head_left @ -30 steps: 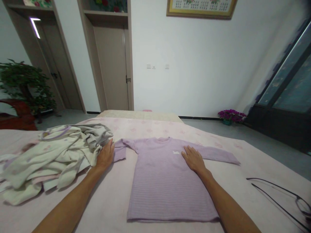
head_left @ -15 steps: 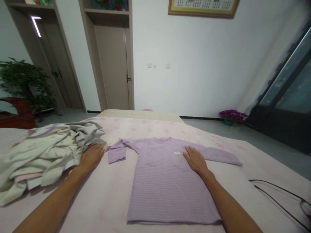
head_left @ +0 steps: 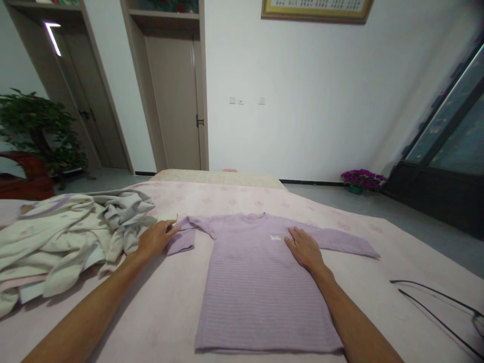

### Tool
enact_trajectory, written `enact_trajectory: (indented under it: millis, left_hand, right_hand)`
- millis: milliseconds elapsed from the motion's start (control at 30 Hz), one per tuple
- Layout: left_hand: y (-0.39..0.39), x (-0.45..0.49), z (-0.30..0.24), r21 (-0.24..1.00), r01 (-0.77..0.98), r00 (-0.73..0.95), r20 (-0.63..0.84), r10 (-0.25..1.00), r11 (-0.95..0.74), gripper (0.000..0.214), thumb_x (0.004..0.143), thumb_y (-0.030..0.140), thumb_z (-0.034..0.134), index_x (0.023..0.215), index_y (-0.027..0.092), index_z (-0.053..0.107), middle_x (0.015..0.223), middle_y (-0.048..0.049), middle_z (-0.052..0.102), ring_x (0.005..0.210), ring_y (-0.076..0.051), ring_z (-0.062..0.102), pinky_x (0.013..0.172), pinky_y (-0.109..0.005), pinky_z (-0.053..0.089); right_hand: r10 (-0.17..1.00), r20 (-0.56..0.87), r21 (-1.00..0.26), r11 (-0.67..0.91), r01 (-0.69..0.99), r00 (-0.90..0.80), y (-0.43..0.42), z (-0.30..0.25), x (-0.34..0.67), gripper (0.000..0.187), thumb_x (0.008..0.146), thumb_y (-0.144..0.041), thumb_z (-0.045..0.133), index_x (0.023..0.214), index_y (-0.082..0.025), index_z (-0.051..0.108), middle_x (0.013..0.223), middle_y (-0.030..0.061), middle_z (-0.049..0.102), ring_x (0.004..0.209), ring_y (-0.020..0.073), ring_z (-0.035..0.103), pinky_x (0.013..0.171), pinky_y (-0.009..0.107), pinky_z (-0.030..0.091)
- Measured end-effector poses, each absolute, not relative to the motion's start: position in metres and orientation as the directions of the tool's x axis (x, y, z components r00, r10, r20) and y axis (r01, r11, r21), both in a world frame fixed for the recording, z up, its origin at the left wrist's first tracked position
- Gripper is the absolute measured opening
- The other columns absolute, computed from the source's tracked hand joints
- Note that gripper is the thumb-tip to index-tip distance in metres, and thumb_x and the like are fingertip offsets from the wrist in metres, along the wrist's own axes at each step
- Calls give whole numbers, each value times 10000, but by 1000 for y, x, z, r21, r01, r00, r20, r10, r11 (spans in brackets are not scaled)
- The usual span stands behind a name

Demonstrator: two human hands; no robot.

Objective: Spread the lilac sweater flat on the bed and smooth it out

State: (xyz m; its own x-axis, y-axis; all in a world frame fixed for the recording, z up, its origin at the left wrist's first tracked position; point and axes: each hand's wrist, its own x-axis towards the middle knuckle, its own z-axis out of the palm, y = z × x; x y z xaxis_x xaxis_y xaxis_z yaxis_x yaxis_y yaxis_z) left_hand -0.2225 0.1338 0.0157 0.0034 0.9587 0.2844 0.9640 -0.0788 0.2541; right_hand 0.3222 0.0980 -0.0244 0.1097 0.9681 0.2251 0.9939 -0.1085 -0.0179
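Observation:
A lilac striped long-sleeved shirt (head_left: 264,292) lies spread face up, with a small white mark on its chest. Its sleeve on the left bends down near the elbow; the other stretches out to the right. My left hand (head_left: 156,237) is at the bent sleeve, fingers and thumb closed at its fold. Flat on the chest, beside the white mark, rests my right hand (head_left: 304,248), its fingers stretched out. Left of my left hand sits a crumpled heap of pale clothes (head_left: 71,237), cream and grey.
Everything lies on a pink patterned sheet (head_left: 159,312). Black-framed glasses (head_left: 434,292) lie at the right with their temples unfolded. Beyond the sheet's far edge are a door (head_left: 172,101), a white wall (head_left: 302,101) and purple flowers (head_left: 363,179) on the floor.
My left hand has moved right, from the edge of the clothes heap to the bent sleeve. The heap has shifted slightly left. My right hand stays on the chest.

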Motion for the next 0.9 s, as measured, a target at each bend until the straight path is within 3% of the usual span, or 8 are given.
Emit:
enact_trajectory:
  millis: [100, 167, 300, 400, 500, 600, 800, 900]
  left_hand:
    - [136, -206, 19, 285, 959, -54, 183, 982, -1, 456, 824, 481, 610, 1214, 251, 661, 1129, -94, 721, 977, -298, 666, 743, -338, 486]
    - [136, -200, 28, 303, 952, -113, 210, 971, 46, 334, 827, 372, 589, 1119, 237, 683, 1072, -88, 715, 955, -286, 656, 721, -326, 479]
    - [136, -200, 55, 336, 942, -236, 608, 758, 24, 250, 843, 179, 492, 1042, 204, 640, 1125, -76, 641, 1031, -260, 601, 844, -361, 496]
    - [138, -215, 59, 239, 966, -115, 745, 657, -102, 335, 781, 61, 468, 1041, 202, 624, 1236, -80, 598, 1190, -276, 531, 1021, -413, 443]
    - [141, -239, 43, 182, 961, 81, 531, 843, -207, 304, 720, 37, 489, 899, 209, 666, 1147, -73, 651, 1144, -271, 566, 1029, -422, 440]
    - [143, -256, 24, 227, 960, 75, 358, 931, -165, 162, 738, 112, 537, 761, 202, 669, 984, -85, 688, 989, -267, 625, 919, -409, 491]
    - [161, -246, 23, 345, 938, -111, 365, 924, -23, 341, 904, 241, 428, 1126, 189, 680, 1199, -115, 682, 1121, -267, 618, 985, -398, 455]
    - [182, -239, 22, 341, 940, -121, 295, 948, 14, 415, 859, 297, 527, 1212, 105, 628, 1241, -226, 655, 1139, -328, 621, 957, -430, 463]
  right_hand:
    - [967, 230, -30, -108, 994, 112, 97, -23, 321, 603, 1013, -520, 292, 1510, -205, 422, 1571, 82, 409, 1454, 267, 341, 1191, 455, 232]
    - [966, 232, -32, -111, 993, 115, 96, -21, 320, 600, 1012, -519, 296, 1507, -206, 427, 1567, 81, 415, 1453, 264, 343, 1189, 450, 235]
    - [966, 236, -25, -102, 995, 105, 94, -18, 319, 593, 1010, -515, 308, 1494, -200, 445, 1556, 89, 431, 1448, 260, 352, 1190, 438, 233]
    - [965, 243, -38, -96, 995, 102, 93, -15, 318, 588, 1011, -514, 309, 1481, -196, 464, 1543, 97, 447, 1437, 260, 369, 1190, 433, 238]
    - [963, 246, -51, -99, 994, 109, 91, -13, 316, 580, 1012, -508, 314, 1479, -200, 468, 1547, 94, 442, 1437, 260, 370, 1189, 437, 238]
    - [963, 243, -50, -106, 993, 115, 90, -12, 315, 576, 1013, -501, 320, 1481, -200, 465, 1554, 88, 434, 1441, 261, 363, 1191, 443, 235]
    - [964, 240, -51, -109, 993, 118, 91, -14, 316, 583, 1008, -513, 328, 1484, -205, 463, 1554, 86, 434, 1442, 265, 361, 1189, 453, 241]
    - [962, 246, -46, -108, 993, 116, 93, -15, 317, 581, 1008, -511, 329, 1480, -203, 467, 1548, 87, 443, 1436, 260, 372, 1189, 441, 242]
